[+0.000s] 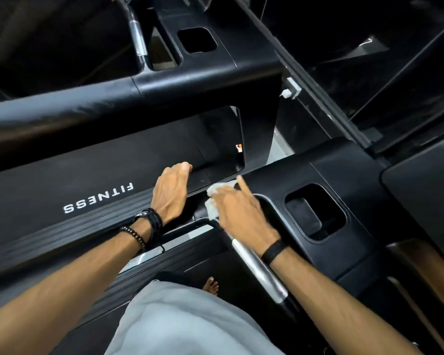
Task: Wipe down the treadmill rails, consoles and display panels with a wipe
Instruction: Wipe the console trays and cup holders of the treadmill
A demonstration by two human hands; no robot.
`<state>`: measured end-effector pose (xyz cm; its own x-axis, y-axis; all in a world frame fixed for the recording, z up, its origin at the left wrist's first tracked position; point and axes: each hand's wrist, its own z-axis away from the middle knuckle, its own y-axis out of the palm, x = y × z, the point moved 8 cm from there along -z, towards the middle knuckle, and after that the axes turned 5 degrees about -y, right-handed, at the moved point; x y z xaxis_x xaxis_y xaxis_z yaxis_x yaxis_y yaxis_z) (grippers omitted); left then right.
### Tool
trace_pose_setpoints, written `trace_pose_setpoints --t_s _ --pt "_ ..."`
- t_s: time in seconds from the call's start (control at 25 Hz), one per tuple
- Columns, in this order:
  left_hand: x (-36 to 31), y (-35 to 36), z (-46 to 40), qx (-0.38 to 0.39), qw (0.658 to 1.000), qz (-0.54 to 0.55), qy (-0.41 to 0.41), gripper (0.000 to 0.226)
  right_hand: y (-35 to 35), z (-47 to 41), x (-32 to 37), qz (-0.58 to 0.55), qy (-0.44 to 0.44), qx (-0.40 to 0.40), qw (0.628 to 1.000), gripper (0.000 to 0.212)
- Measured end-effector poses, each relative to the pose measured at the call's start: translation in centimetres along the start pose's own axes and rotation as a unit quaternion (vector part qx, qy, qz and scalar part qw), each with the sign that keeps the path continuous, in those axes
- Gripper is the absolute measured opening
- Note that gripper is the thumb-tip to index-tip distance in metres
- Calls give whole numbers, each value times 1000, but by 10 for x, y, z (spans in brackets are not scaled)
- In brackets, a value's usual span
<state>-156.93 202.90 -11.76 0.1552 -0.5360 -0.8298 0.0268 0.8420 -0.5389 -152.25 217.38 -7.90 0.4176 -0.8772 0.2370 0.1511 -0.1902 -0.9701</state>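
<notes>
Down over a black treadmill console (318, 172), the right hand (237, 208) presses a crumpled white wipe (213, 201) against the console's near left corner, where the moulded plastic meets the start of the side rail. Its forefinger is stretched out straight and points to the far side, while the other fingers lie over the wipe and hold it to the plastic; whether they curl around the cloth cannot be told. Part of the wipe shows beyond the knuckles and part bunches beside the thumb.

Just left of it, the left hand (173, 190) rests palm down on the edge of the same console, fingers bent over the far lip and holding nothing. That wrist wears a dark wrapped band (149, 221) and a string of dark beads (133, 235); the right wrist wears a plain black band (273, 251).

Right of the wipe, a rounded cup recess (315, 213) is sunk into the console. A silver grip sensor (259, 270) on a black handlebar runs from under the right wrist toward the near side. To the left lies the black deck panel (62, 180) of the neighbouring machine, printed with the word FITNESS (98, 198) upside down, and beyond it a padded black rail (62, 111) crosses the scene. A second console (210, 55) with its own recess sits far off. Near the bottom, light grey clothing (185, 321) and a bare foot (210, 285) show.
</notes>
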Motion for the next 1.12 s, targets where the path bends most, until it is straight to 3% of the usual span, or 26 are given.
trace_pose_setpoints --t_s 0.12,0.24,0.32,0.4,0.52,0.64,0.72,0.8,0.92,1.04,1.12 --pt "-1 9 -1 27 1000 -5 -12 79 10 -32 -2 2 55 41 998 23" --pt "1 6 -2 21 1000 -15 3 85 27 -19 39 -20 -54 37 998 22" --pt "4 4 -3 16 1000 -12 4 87 16 3 23 -27 -83 -10 996 29" --pt "4 8 -5 35 999 -20 -6 86 1 -1 -14 -5 -20 -27 999 32" --pt "0 16 -8 58 998 -38 -8 84 5 -29 -18 -2 56 25 998 26" --pt "2 19 -9 66 997 -35 -21 87 16 -22 28 -57 -40 24 997 24" --pt "4 20 -9 72 996 -40 -20 85 5 5 18 -72 -79 -34 994 28" --pt "5 19 -8 66 997 -39 -23 84 -11 9 -16 -41 -46 -52 997 31" --pt "8 17 -10 53 998 -7 -41 87 -5 -23 -27 -53 30 17 998 27" --pt "10 17 -11 49 997 0 -53 85 12 -27 22 -52 -66 56 995 25" --pt "10 16 -11 43 997 11 -60 87 7 0 15 -57 -115 33 991 29"
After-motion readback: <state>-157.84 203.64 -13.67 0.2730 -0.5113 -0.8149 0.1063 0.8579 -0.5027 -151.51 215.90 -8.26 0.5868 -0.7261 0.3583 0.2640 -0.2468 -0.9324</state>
